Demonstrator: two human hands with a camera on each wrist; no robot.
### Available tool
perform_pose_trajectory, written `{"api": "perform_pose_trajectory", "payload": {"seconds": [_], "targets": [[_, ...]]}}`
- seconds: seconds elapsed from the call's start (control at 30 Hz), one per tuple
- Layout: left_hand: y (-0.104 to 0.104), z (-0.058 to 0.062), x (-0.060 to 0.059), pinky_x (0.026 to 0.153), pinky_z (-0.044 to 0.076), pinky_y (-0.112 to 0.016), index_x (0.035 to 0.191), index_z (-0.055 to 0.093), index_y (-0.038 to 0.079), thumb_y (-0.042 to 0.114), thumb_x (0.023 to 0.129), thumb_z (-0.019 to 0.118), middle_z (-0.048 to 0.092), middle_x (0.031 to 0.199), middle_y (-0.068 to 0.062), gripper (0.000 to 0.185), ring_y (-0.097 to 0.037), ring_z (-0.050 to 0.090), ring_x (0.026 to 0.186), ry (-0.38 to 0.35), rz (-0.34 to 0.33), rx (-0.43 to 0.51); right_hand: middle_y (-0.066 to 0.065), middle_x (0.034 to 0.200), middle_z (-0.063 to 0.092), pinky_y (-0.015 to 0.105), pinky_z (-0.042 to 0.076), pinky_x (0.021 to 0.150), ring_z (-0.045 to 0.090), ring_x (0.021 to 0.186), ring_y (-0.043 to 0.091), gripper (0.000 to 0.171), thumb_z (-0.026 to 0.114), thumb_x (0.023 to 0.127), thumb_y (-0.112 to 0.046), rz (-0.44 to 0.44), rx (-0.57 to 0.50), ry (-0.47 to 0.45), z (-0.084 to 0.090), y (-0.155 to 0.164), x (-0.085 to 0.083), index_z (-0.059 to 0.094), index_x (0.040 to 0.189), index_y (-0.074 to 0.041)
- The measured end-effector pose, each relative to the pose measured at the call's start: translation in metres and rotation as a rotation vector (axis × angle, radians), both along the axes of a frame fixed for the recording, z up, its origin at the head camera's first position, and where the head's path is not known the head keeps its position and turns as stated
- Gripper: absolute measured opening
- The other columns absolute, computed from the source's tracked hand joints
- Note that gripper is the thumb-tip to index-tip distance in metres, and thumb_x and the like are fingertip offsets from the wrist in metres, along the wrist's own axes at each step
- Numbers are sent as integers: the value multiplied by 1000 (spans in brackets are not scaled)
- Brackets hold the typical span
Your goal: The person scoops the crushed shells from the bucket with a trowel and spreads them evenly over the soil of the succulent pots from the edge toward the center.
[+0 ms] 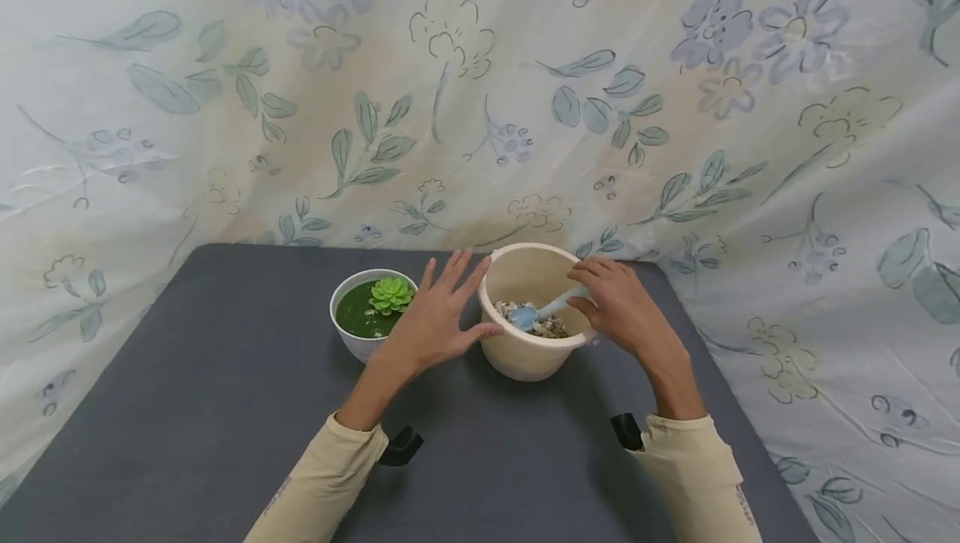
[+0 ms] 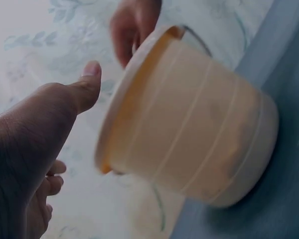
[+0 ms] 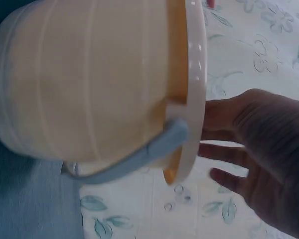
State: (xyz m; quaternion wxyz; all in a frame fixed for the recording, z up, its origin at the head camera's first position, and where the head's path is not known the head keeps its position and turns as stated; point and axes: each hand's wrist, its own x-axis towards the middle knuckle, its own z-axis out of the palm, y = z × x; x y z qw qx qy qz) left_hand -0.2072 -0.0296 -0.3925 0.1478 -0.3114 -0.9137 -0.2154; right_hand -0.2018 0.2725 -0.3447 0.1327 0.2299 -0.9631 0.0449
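Cream bucket (image 1: 528, 351) sits right of centre on the grey surface (image 1: 225, 409), upright, with pebbles (image 1: 551, 328) in the bottom.

Left hand (image 1: 435, 322): fingers straight and spread, holding nothing. Thumb tip touches the bucket's left rim; the palm is just beside the wall, and the left wrist view shows a gap there.

Right hand (image 1: 618, 305): over the bucket's right rim, fingers curled onto the handle of a blue scoop (image 1: 536, 313), whose blade lies down in the pebbles. Exact grip is hard to make out from the wrist view.

White bowl (image 1: 352, 339) with green fill and a succulent (image 1: 391, 294) sits just left of the left hand, near the bucket but apart from it.

Bucket is close to the surface's far edge, with the floral cloth (image 1: 480, 93) right behind. Open room lies toward the near edge and far left.
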Motion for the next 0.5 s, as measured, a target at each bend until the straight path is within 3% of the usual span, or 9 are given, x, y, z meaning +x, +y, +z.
{"api": "perform_pose_trajectory", "payload": {"seconds": [0.2,0.37,0.5], "targets": [[21,-7,1,133,13,-60,168,18,6,66,96,62,12,176,-20,104,-33,18,164,-113,15,-56,10,120,76,57,51,104,68,112,34,33,80,93,-19,-18,163,-197,-1,-14,-17,75,123,-7],[26,-10,2,133,13,-59,167,16,1,64,97,62,10,176,-23,105,-35,20,164,-197,-11,-19,5,110,79,55,47,108,71,107,29,24,84,89,-21,-63,257,-195,-4,-21,-24,81,111,-13],[29,-9,3,131,22,-57,168,16,4,63,95,65,8,177,-19,106,-41,18,163,-254,-10,40,2,100,80,53,47,103,72,99,26,15,85,87,-19,-20,271,-142,-7,-21,-31,83,101,-16]]}}
